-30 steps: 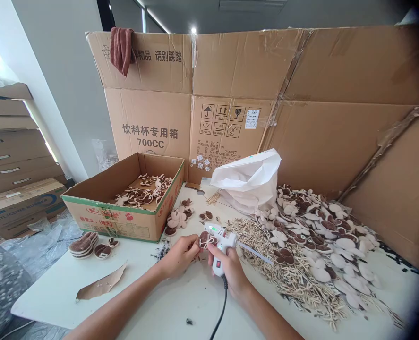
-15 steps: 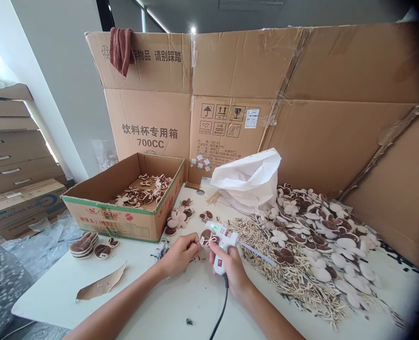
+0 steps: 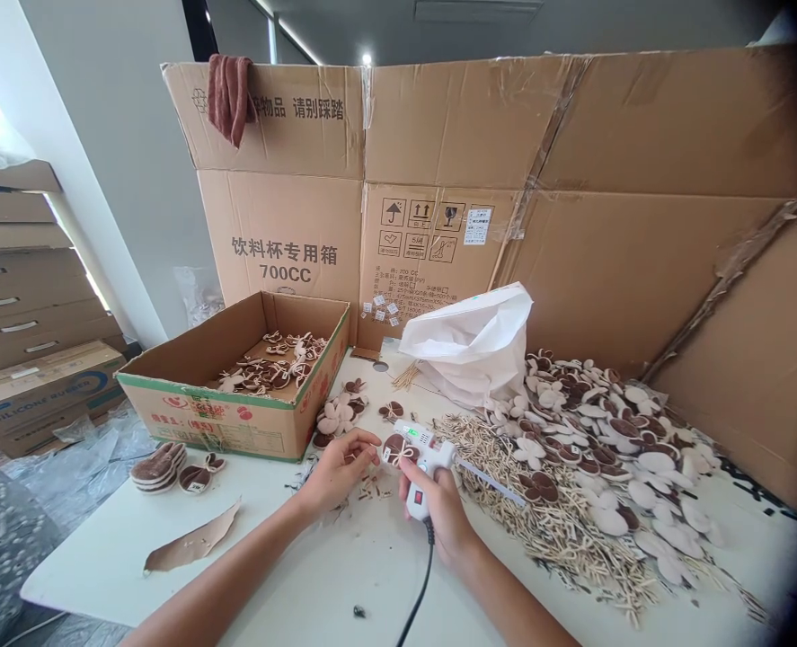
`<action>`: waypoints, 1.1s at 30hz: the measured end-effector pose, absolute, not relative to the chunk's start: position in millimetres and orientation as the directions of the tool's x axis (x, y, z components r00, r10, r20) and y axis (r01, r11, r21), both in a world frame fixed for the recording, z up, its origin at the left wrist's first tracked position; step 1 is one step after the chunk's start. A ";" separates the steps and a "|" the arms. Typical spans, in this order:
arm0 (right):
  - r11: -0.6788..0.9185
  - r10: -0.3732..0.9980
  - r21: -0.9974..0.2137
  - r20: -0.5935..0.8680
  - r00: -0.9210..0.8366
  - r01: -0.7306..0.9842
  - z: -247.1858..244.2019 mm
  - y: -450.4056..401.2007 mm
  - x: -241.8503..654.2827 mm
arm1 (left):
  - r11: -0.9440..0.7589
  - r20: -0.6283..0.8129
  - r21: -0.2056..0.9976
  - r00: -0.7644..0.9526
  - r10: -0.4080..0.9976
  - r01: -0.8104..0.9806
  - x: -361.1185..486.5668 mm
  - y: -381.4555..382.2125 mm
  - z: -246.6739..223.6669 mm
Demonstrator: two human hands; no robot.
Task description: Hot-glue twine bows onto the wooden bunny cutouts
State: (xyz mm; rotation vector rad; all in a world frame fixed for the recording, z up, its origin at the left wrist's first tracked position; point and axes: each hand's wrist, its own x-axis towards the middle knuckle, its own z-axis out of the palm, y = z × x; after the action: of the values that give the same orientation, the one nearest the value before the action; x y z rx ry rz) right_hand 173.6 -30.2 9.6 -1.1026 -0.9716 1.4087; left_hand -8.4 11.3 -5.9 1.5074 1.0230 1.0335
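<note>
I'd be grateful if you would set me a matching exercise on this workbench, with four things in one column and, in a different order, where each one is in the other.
Things:
1. Hot glue gun
2. Brown towel
3. Dried leaf
4. White sack

Places:
A. Lying flat on the white table top
B. Gripped in the right hand
C. Slumped at the foot of the cardboard backdrop
D. Draped over the backdrop's top edge

Right pairs: 1-B, 2-D, 3-A, 4-C
</note>
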 end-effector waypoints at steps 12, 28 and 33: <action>-0.127 0.992 -0.966 -0.127 -0.013 -0.224 7.3 -29.3 172.9 | -0.115 0.096 0.992 0.263 0.960 0.057 -10.5 11.3 -7.5; -0.157 0.987 -0.960 -0.160 -0.008 -0.231 1.1 -24.8 174.1 | -0.106 0.065 0.985 0.278 0.958 0.137 -6.4 7.1 1.8; -0.162 0.987 -0.966 -0.163 -0.012 -0.202 -4.0 -21.6 175.6 | -0.135 0.113 0.989 0.270 0.956 0.065 -6.8 9.7 -4.2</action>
State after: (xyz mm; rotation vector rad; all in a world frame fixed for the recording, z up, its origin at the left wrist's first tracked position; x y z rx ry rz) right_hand 175.6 -21.6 -4.0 -1.1743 -0.9706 1.4139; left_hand -6.8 9.7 -4.2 1.4773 1.0034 1.0542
